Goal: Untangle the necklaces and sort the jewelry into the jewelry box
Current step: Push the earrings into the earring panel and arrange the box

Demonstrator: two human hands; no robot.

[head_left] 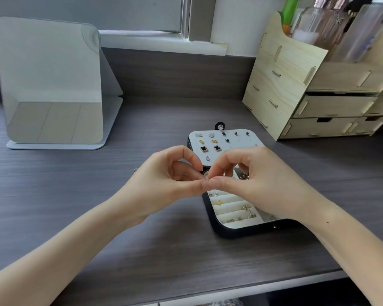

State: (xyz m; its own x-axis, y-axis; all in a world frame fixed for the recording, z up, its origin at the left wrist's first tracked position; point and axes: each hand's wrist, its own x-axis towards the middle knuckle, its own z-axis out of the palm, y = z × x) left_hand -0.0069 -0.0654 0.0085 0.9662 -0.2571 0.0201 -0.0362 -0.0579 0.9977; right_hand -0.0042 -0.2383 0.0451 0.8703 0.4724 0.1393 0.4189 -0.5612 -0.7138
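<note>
A black jewelry box (234, 231) lies open on the desk at centre right. Its white lid panel (241, 138) carries several stud earrings, among them two black clover studs (210, 148). The cream ring rolls (230, 206) hold small gold pieces. My left hand (164, 180) and my right hand (250, 180) meet fingertip to fingertip just above the box's near-left part. Both pinch something tiny and silvery (207, 178) between thumbs and forefingers; it is too small to tell what it is. A small ring-like piece (135, 170) peeks out on the desk behind my left hand.
A folding mirror (51, 85) stands at the back left. A pale wooden drawer organiser (318, 93) with bottles on top fills the back right. The desk's front edge (230, 290) runs below my forearms. A window sill runs along the wall behind.
</note>
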